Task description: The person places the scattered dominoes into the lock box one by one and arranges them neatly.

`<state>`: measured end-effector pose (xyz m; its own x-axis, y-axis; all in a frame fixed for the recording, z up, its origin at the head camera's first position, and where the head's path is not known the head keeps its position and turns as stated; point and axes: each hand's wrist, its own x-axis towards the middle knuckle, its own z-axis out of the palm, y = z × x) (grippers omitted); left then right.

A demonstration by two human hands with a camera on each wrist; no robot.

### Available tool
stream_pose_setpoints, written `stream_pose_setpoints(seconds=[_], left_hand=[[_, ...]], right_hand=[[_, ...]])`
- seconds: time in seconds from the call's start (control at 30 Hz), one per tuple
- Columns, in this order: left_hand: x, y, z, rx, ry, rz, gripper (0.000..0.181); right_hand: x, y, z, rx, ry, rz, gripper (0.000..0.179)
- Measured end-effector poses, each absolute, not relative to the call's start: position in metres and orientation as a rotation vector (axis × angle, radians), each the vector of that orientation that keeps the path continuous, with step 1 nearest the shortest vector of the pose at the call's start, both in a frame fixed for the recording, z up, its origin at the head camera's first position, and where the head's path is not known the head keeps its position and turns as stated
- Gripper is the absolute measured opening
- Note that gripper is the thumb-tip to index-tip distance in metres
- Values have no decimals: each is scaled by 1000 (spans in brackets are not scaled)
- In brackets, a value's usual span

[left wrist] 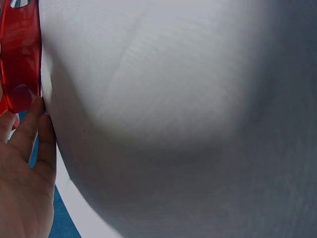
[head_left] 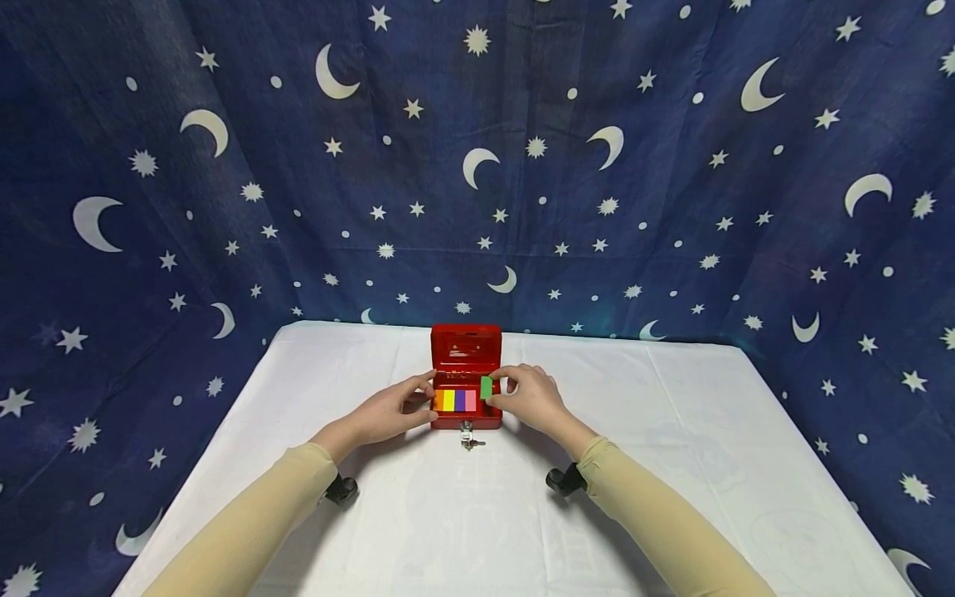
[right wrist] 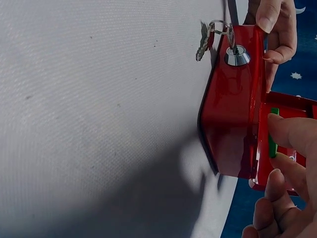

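A red metal cash box (head_left: pixel 488 423) stands on the table with its lid (head_left: pixel 477 358) raised at the back. Inside, orange, yellow, purple and pink blocks (head_left: pixel 455 400) lie side by side in a row. My right hand (head_left: pixel 533 396) pinches a green block (head_left: pixel 487 387) between thumb and finger, over the right part of the box; in the right wrist view the green block (right wrist: pixel 273 136) is partly covered by the fingers. My left hand (head_left: pixel 388 410) holds the box's left end, its thumb at the front corner and its fingers farther back.
Keys on a ring (head_left: pixel 472 444) hang from the lock at the box's front. A white cloth covers the table (head_left: pixel 462 531). Behind and beside it hangs a dark blue curtain (head_left: pixel 537 274) with moons and stars.
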<state>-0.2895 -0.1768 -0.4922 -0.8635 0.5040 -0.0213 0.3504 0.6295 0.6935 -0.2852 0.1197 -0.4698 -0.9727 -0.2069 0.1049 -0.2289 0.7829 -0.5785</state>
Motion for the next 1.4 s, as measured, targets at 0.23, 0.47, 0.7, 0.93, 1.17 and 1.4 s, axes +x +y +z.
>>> stream_pose_setpoints(seconds=[0.23,0.47,0.7,0.93,1.17,1.4], left_hand=[[-290,-177,-492,695,2643,1047,39],[-290,-176,-492,687,2646,1043,38],[-289,-175,-491,681,2643,1047,36],[-289,-175,-491,687,2637,1055,36],[-289,-176,-492,697,2646,1045,36],[-290,-176,-493,699,2656,1038,35]], right_hand=[[-287,118,-471,404,-2930,926,38],[-289,115,-472,420,-2948,891,37],[-292,112,-473,401,-2996,859,38],[-293,108,-471,379,-3048,829,39],[-294,106,-472,368,-3077,801,39],[-295,104,-472,362,-3090,765,38]])
